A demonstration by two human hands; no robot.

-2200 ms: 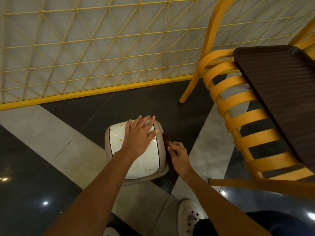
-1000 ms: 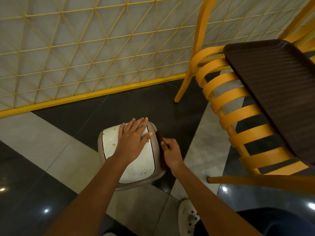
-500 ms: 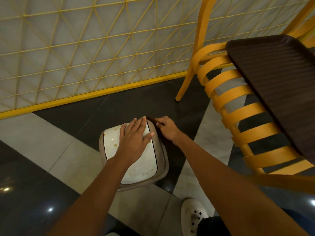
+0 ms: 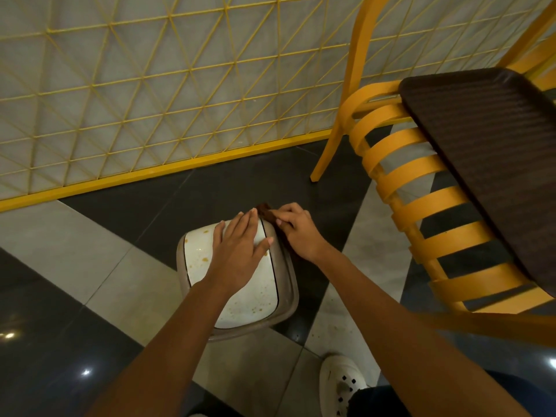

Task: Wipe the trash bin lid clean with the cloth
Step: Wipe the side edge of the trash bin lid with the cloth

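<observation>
A small trash bin stands on the floor below me, with a white lid [image 4: 255, 299] speckled with brown stains inside a beige rim [image 4: 290, 291]. My left hand [image 4: 239, 254] lies flat on the lid, fingers together and pointing away from me. My right hand [image 4: 298, 231] pinches a dark brown cloth [image 4: 267, 213] against the far right corner of the rim. Most of the cloth is hidden under the fingers.
A yellow slatted chair [image 4: 421, 206] stands close on the right, with a dark brown tray [image 4: 493, 152] lying on it. A yellow lattice fence [image 4: 150, 100] runs behind the bin. My white shoe [image 4: 341, 383] is just below the bin on the tiled floor.
My right hand has slid with the cloth along the right rim of the bin, from the middle of that side up to the far corner. My left hand stays flat on the lid.
</observation>
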